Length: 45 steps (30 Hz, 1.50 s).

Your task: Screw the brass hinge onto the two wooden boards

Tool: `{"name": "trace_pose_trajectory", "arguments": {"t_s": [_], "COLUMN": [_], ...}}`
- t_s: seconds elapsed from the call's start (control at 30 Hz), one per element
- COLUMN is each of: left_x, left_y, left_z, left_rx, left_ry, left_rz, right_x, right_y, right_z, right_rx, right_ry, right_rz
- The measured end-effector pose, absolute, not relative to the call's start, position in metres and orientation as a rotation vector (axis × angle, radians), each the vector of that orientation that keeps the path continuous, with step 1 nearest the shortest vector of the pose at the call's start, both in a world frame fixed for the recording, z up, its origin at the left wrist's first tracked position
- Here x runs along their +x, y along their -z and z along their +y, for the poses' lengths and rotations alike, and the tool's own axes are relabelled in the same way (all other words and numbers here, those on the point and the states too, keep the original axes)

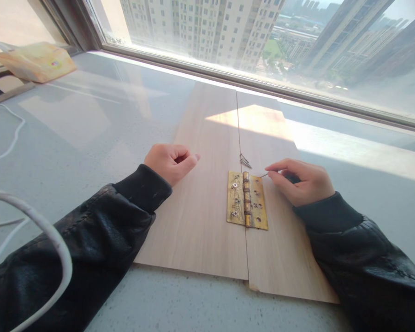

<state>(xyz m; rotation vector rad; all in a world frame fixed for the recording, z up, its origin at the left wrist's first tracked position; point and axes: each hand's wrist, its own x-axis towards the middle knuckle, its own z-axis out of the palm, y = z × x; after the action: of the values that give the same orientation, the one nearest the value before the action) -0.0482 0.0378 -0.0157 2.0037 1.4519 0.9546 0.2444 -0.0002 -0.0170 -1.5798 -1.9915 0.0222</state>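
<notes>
A brass hinge (247, 201) lies across the seam between the left wooden board (200, 216) and the right wooden board (280, 249). Screw heads show in its left leaf, while the right leaf has several holes. My right hand (297, 180) pinches a thin screw (264, 174) between thumb and fingertip, its end by the top of the right leaf. Just above the hinge, several loose screws (245, 161) lie near the seam. My left hand (173, 161) is curled closed over the left board, apart from the hinge, with nothing visible in it.
Both boards rest on a speckled pale counter (152, 295) below a window with a metal frame (193, 67). A tissue pack (38, 62) sits at the far left. White cables (64, 258) loop along the left side, one passing in front of the left sleeve.
</notes>
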Motion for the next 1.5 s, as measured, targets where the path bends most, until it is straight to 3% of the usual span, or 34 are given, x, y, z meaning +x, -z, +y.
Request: {"name": "trace_pose_trajectory", "arguments": {"t_s": [0.3,0.47,0.57,0.9,1.5], "left_x": [-0.051,-0.049,-0.050,-0.062,-0.064], "left_y": [0.020,0.029,0.030,0.038,0.040], "left_z": [0.045,0.045,0.043,0.041,0.035], "left_rx": [2.182,2.456,2.518,2.592,2.496], "left_ry": [-0.861,-0.294,-0.163,-0.288,-0.352], "left_rz": [1.671,1.658,1.625,1.497,1.486], "right_x": [0.254,0.262,0.262,0.259,0.243], "right_y": [0.021,0.026,0.026,0.026,0.021], "right_z": [0.000,0.003,0.004,0.004,-0.006], "right_rx": [-1.748,-1.789,-1.788,-1.762,-1.263], "right_ry": [0.146,0.174,0.174,0.192,0.108], "right_rz": [-1.875,-1.904,-1.893,-1.828,-2.077]}}
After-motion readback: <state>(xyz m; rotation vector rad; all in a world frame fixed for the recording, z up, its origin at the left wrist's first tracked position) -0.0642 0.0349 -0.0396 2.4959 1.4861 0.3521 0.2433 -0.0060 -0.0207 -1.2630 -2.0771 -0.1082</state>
